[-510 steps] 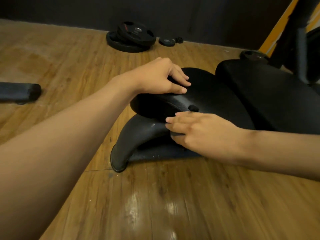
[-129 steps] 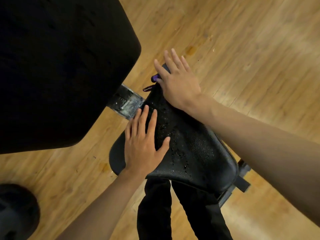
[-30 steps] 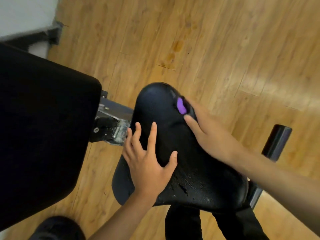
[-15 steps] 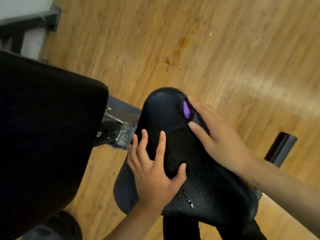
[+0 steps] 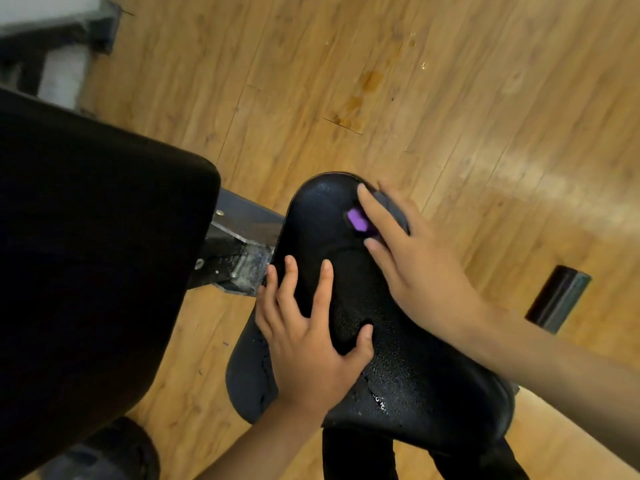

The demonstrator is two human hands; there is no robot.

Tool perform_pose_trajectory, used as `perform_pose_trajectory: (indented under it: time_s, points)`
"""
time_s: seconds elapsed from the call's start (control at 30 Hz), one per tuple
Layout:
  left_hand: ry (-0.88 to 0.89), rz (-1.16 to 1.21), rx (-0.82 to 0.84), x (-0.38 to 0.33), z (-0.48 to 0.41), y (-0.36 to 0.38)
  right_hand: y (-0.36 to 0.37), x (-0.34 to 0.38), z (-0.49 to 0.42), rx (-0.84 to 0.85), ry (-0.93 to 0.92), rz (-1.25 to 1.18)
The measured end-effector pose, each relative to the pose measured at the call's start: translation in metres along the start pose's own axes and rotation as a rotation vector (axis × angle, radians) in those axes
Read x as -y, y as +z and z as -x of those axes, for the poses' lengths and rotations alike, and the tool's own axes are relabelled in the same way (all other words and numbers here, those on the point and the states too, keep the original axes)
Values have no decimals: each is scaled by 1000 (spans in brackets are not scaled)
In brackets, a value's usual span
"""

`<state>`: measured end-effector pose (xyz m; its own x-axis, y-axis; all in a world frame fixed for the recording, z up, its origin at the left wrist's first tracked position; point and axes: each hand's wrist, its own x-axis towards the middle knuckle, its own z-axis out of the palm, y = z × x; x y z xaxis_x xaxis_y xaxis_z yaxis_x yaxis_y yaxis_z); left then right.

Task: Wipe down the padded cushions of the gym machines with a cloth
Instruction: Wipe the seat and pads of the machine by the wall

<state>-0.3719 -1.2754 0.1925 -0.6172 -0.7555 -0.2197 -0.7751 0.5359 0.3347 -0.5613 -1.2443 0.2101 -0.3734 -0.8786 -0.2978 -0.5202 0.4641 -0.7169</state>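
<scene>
Surface: honey-coloured wood plank floor [image 5: 450,98], boards running diagonally, with brown stains [image 5: 360,98] top centre and a glare band on the right. Grey-and-white frame corner [image 5: 62,53] top left, blurred.

Large black padded cushion [image 5: 86,254] fills the left side. Grey metal bracket [image 5: 242,251] sits between it and the black textured vinyl seat pad [image 5: 408,375] at centre.

Seat pad is teardrop-shaped with a diagonal long axis. The wide end is lower right, nearest the wearer. The narrow rounded nose points up-frame and slightly left, away from the wearer. Droplets show on the wide half.

Left hand [image 5: 311,344]: palm flat on the pad's left flank at mid-length, fingers straight and spread, grip holding nothing.

Right hand [image 5: 415,268]: lies over the right side of the nose with fingers straight. It presses a dark grey wad with a purple patch [image 5: 356,220] against the pad, grip not curled round it. Can't tell for sure that the wad is cloth.

Black cylindrical roller [image 5: 557,297] is on the floor at right, well apart from the pad. Dark trouser legs [image 5: 360,455] are below the wide end. Dark round object [image 5: 104,452] in the bottom-left corner, blurred.
</scene>
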Motion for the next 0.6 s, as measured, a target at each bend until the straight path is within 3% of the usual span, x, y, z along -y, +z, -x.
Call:
perform_pose_trajectory:
  time_s: [0.1,0.23,0.37,0.43,0.53,0.6]
  points:
    - [-4,-8,2,0,-1,0,-1,-2,-42,1,-18,118]
    - [-10,-6,11,-2,-1,2,10,11,-136,263,-118,301]
    - [-2,-11,-6,0,0,0,12,10,-54,-38,-64,298]
    - [-2,-14,0,0,0,0,10,10,-7,-94,-48,259]
    - [0,-10,2,0,0,0,9,10,-54,-8,-78,308]
    - [-6,-9,3,-1,-1,2,12,26,-111,196,-128,401]
